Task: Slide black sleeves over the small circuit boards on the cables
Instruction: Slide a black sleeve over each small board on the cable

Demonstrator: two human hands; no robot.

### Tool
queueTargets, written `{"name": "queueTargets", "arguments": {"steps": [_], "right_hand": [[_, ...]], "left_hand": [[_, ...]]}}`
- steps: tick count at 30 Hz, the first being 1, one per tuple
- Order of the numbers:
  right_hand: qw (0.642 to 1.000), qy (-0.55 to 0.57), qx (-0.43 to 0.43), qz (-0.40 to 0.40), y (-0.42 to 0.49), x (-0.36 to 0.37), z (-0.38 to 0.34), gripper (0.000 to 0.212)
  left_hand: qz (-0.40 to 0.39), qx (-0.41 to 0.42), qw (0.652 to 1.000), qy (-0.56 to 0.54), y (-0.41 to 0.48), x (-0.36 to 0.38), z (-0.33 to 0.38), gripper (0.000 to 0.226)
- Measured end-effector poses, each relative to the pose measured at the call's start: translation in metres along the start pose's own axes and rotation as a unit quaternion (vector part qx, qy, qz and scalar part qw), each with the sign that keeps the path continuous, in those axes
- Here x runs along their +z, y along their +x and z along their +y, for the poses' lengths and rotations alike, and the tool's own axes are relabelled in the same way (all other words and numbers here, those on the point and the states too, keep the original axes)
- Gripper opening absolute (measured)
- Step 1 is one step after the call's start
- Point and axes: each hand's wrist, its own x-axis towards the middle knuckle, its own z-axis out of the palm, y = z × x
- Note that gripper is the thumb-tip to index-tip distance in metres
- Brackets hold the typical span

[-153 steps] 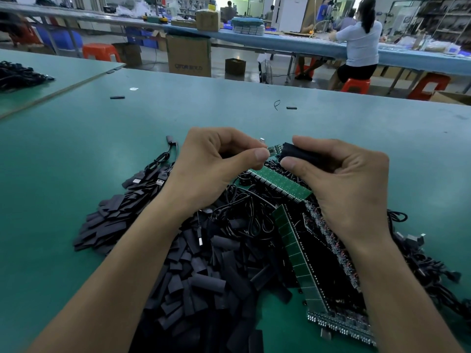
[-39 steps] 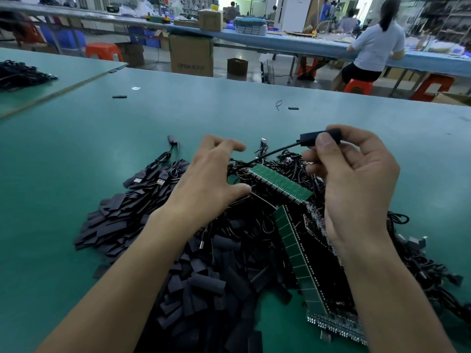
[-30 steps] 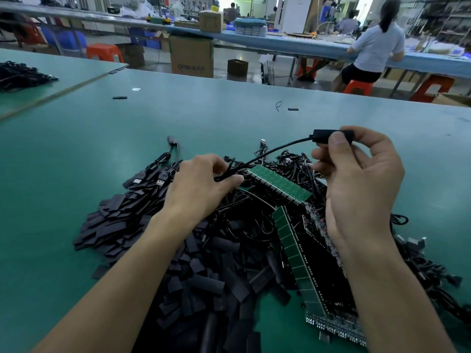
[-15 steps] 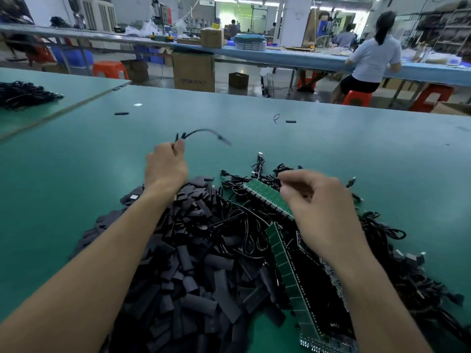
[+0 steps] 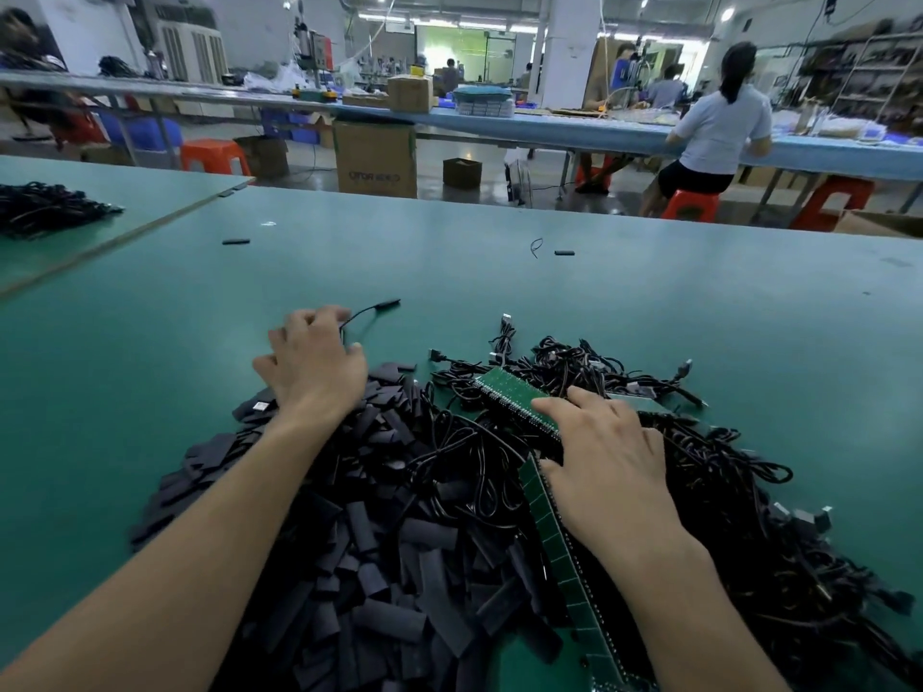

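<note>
Resting right hand (image 5: 609, 457) flat, fingers relaxed, on green board strip (image 5: 514, 387) over cable tangle (image 5: 724, 467). Left hand (image 5: 312, 372) at sleeved cable (image 5: 372, 309) beside sleeve pile (image 5: 399, 566); grip unclear.

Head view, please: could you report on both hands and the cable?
Left hand at cable, grip unclear. Right hand rests flat on green board strip. Cable tangle around it.

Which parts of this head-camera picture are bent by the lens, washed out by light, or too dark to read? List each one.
Head view: the wide-angle lens bows the far edge of the green table. Head view: the back doorway is washed out by bright light. Head view: the black sleeves merge into a dark mass with little detail. Head view: lighting is even, shadows soft.
</note>
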Motion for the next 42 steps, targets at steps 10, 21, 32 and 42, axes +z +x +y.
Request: {"name": "queueTargets", "arguments": {"steps": [10, 21, 32, 42], "right_hand": [[0.995, 0.027, 0.030, 0.096, 0.001, 0.003, 0.003, 0.033], [0.974, 0.169, 0.061, 0.134, 0.005, -0.004, 0.009, 0.021], [0.956, 0.248, 0.046, 0.150, 0.007, -0.011, 0.010, 0.028], [0.929, 0.260, 0.006, 0.264, 0.012, -0.012, 0.019, 0.016]], "left_hand": [[-0.201, 0.136, 0.937, -0.252, -0.061, -0.004, 0.040, 0.012], [-0.233, 0.096, 0.912, -0.325, -0.069, 0.008, 0.060, 0.049], [-0.207, 0.019, 0.926, -0.314, -0.063, 0.032, 0.084, 0.037], [-0.108, 0.182, 0.938, -0.274, -0.073, 0.000, 0.071, 0.035]]}}
